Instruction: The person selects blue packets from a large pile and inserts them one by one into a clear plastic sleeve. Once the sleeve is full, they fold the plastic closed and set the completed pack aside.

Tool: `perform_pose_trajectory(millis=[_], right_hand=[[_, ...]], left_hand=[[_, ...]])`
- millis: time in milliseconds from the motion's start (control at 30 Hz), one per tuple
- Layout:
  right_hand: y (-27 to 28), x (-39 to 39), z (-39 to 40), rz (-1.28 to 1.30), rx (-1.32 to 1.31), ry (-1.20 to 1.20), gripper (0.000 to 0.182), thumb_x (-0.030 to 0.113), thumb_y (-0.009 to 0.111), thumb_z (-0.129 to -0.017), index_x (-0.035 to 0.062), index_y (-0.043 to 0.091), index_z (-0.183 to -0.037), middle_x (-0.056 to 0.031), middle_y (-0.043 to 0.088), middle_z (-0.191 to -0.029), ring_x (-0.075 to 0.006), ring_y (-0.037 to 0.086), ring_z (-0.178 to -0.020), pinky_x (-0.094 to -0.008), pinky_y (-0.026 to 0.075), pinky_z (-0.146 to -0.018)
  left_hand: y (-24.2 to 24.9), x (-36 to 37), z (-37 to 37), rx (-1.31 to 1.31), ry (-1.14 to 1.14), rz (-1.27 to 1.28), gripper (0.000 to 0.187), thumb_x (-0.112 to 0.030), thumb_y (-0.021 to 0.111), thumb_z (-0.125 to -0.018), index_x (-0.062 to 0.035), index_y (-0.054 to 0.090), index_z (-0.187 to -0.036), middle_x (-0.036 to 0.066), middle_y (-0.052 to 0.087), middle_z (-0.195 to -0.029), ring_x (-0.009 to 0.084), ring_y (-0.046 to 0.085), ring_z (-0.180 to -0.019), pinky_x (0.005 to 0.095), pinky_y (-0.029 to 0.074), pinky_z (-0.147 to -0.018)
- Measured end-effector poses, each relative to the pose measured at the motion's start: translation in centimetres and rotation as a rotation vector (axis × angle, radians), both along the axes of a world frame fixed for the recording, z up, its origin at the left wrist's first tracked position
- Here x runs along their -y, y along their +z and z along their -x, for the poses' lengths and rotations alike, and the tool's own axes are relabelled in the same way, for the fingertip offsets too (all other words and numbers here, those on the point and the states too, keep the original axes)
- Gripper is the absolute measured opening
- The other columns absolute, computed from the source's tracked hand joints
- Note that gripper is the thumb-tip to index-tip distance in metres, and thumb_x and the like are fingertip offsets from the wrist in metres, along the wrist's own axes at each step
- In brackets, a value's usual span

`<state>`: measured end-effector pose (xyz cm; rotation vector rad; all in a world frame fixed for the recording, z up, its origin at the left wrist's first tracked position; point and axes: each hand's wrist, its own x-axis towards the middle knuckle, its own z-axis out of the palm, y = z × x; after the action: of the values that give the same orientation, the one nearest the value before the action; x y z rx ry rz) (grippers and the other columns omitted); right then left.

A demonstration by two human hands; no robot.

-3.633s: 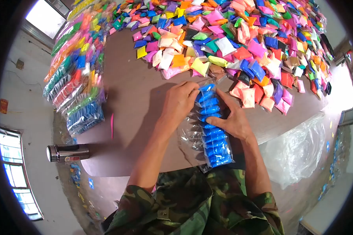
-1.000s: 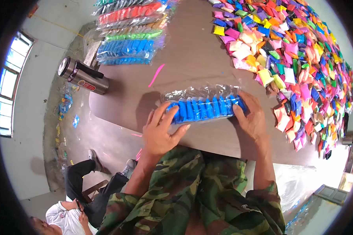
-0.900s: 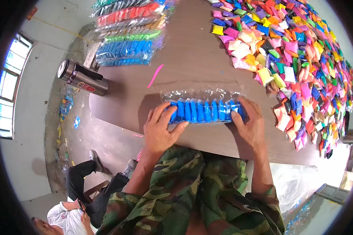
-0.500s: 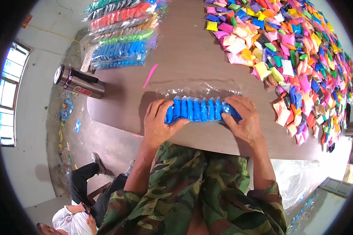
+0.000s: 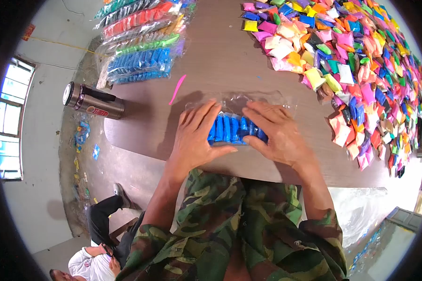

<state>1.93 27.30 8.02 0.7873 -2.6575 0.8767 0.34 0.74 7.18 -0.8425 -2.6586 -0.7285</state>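
- The packs [image 5: 230,129] sat in a row in a clear bag [image 5: 279,97], on the table [image 5: 211,51] near its 6 o'clock edge.
- The left hand [image 5: 194,136] curled round the row's 9 o'clock end, gripping it.
- The right hand [image 5: 281,136] gripped the 3 o'clock end, fingers bent.
- From the packs, the pink strip [image 5: 177,89] lay toward 10 o'clock, the heap [image 5: 349,75] toward 2.
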Motion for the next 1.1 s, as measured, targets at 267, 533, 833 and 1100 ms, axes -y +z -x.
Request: perform_pose_trajectory(millis=[267,533,833,1100], right_hand=[[-1.8,0.7,0.1,0.091,0.052,-0.055,0.03,0.027,0.08,-0.093,0.0103,0.078,-0.119,-0.0079,0.077,-0.123,-0.0292,0.072,-0.115,-0.0454,0.051,-0.101],[-1.8,0.6,0.6,0.127,0.045,-0.013,0.017,0.023,0.077,-0.095,0.0087,0.077,-0.104,-0.0083,0.077,-0.108,-0.0324,0.072,-0.103,-0.0471,0.053,-0.093],[-2.2,0.5,0.8,0.178,0.08,-0.021,0.023,0.024,0.079,-0.093,0.008,0.078,-0.11,-0.0113,0.078,-0.109,-0.0349,0.072,-0.104,-0.049,0.054,-0.094],[-0.9,-4.2,-0.4,0.117,-0.019,-0.15,0.033,0.022,0.083,-0.09,0.0086,0.078,-0.12,-0.0126,0.077,-0.125,-0.0328,0.072,-0.118,-0.0453,0.053,-0.106]], left_hand=[[-1.8,0.3,1.1,0.028,-0.157,-0.036,0.076,-0.044,0.102,-0.058,-0.0067,0.072,-0.118,0.013,0.073,-0.112,0.0352,0.068,-0.107,0.0508,0.05,-0.101],[0.5,-1.9,-0.2,-0.03,-0.102,-0.005,0.081,-0.048,0.098,-0.065,-0.0081,0.069,-0.129,0.013,0.075,-0.117,0.0333,0.07,-0.114,0.0519,0.042,-0.117],[-1.1,-2.2,0.1,0.142,-0.146,0.033,0.071,-0.04,0.097,-0.068,-0.0071,0.069,-0.125,0.014,0.074,-0.12,0.0387,0.069,-0.115,0.0509,0.051,-0.106],[-0.1,-2.3,0.0,0.106,-0.168,-0.003,0.064,-0.041,0.096,-0.072,-0.0056,0.071,-0.12,0.014,0.074,-0.123,0.0371,0.069,-0.116,0.0493,0.05,-0.107]])
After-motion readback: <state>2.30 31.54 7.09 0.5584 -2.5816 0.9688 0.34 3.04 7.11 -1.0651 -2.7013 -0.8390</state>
